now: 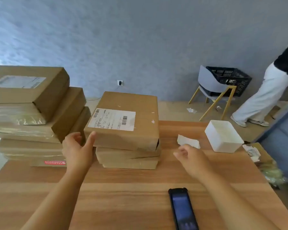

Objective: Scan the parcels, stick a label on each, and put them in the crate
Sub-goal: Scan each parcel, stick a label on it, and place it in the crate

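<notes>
A brown cardboard parcel (131,120) with a white barcode label tops a short stack in the middle of the wooden table (123,196). My left hand (77,150) touches its near left corner, fingers spread, holding nothing. My right hand (189,155) hovers over the table to the right of the stack, fingers loosely curled and empty. A black handheld scanner (183,209) lies flat near the front edge. A taller pile of parcels (32,113) stands at the left. The black crate (229,80) sits on a chair across the room.
A white open box (223,136) and a loose white paper slip (188,141) lie at the table's right. Scraps and plastic wrap (269,171) clutter the right edge. A person in white trousers (263,98) walks at the far right beside the grey chair (211,87).
</notes>
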{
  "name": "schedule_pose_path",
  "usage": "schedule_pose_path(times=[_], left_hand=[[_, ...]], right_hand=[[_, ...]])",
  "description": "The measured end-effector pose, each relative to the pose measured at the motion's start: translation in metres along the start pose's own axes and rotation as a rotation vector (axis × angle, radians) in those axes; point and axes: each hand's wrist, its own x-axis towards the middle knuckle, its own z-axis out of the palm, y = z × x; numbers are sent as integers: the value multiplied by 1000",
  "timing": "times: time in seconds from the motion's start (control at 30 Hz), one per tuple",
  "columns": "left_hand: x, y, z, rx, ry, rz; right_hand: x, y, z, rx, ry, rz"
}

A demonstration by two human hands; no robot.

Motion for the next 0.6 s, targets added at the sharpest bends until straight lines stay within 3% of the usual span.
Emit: schedule_pose_path(times=[0.1,0.2,0.37,0.6], left_hand=[[12,2,8,-78,-74,-217],[10,6,16,-205,-136,-293],[-3,9,20,-253,-28,-260],[-36,10,-16,-675,-2,-244]], right_hand=[[21,-16,5,110,-21,-62],[36,-39,9,227,-103,-125],[48,-50,14,355,-84,-113],[11,-48,16,479,-10,-144]])
